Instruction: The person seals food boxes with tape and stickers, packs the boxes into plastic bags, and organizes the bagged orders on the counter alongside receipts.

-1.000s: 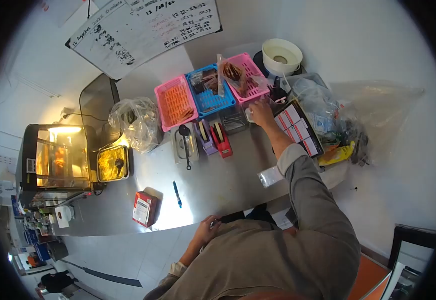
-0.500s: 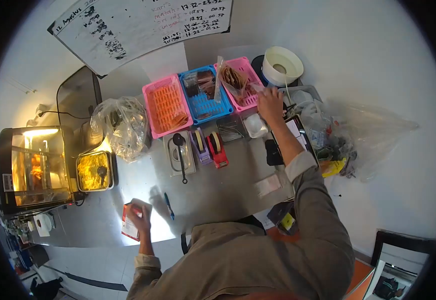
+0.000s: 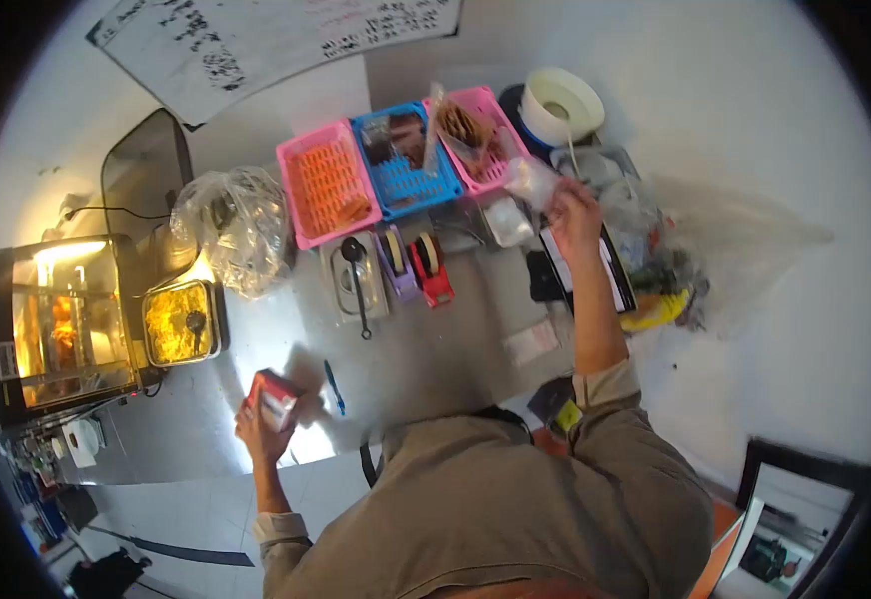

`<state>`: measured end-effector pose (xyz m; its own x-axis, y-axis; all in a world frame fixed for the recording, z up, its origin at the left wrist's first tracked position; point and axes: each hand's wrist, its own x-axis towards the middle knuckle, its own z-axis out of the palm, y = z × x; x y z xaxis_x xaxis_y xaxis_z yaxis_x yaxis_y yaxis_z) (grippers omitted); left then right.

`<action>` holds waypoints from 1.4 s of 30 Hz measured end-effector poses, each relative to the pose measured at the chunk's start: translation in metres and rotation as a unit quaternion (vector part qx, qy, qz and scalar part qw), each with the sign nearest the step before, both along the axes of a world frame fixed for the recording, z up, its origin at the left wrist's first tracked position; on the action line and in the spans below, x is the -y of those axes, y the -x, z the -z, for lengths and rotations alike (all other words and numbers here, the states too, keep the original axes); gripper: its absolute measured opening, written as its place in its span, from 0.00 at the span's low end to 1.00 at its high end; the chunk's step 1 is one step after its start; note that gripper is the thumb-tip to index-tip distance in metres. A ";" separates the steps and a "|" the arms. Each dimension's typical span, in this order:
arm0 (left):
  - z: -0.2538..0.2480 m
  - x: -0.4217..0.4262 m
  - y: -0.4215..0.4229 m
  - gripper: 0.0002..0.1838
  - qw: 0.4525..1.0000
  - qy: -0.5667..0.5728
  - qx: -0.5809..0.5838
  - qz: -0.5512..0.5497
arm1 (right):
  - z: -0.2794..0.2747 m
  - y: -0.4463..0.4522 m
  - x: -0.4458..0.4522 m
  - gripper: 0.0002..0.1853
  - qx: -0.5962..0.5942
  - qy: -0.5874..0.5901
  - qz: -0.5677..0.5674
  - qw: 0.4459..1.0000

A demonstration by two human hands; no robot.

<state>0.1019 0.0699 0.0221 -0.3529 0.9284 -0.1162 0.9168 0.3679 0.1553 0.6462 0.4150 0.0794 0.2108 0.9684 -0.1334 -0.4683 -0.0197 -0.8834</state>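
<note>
My left hand (image 3: 262,431) is closed round a small red-and-white box (image 3: 278,397), held tilted over the front left of the steel table (image 3: 426,374). A blue pen (image 3: 334,387) lies just right of it. My right hand (image 3: 577,218) pinches a translucent whitish plastic packet (image 3: 531,183), raised at the front right corner of the right pink basket (image 3: 483,185). Below that packet sits a small clear tub with white contents (image 3: 507,222). A tablet-like screen (image 3: 610,270) lies under my right forearm.
A blue basket (image 3: 421,205) and another pink basket (image 3: 301,215) hold packets. Two tape dispensers (image 3: 430,270) and a black spoon on a metal container (image 3: 341,270) stand in front. Left are a plastic bag (image 3: 241,240), a tray of yellow food (image 3: 184,324) and a lit display case (image 3: 66,329).
My left hand has lifted the box from the tabletop and tilted it. My right hand has drawn back rightward from the basket corner, now with the translucent packet in it.
</note>
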 end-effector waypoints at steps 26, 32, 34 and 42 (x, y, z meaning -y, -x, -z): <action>0.070 -0.088 -0.363 0.19 0.930 0.055 0.167 0.322 | 0.135 0.014 0.227 0.04 0.524 -0.080 -0.099 0.842; 0.108 -0.085 -0.359 0.15 0.859 -0.133 0.331 0.367 | 0.154 0.035 0.213 0.17 0.659 0.009 -0.353 0.665; 0.113 -0.086 -0.356 0.19 0.874 -0.028 0.346 0.340 | 0.155 0.034 0.205 0.21 0.641 0.048 -0.373 0.669; 0.110 -0.122 -0.368 0.18 0.908 0.171 0.050 0.378 | 0.117 -0.096 0.297 0.11 0.486 -0.126 0.127 0.856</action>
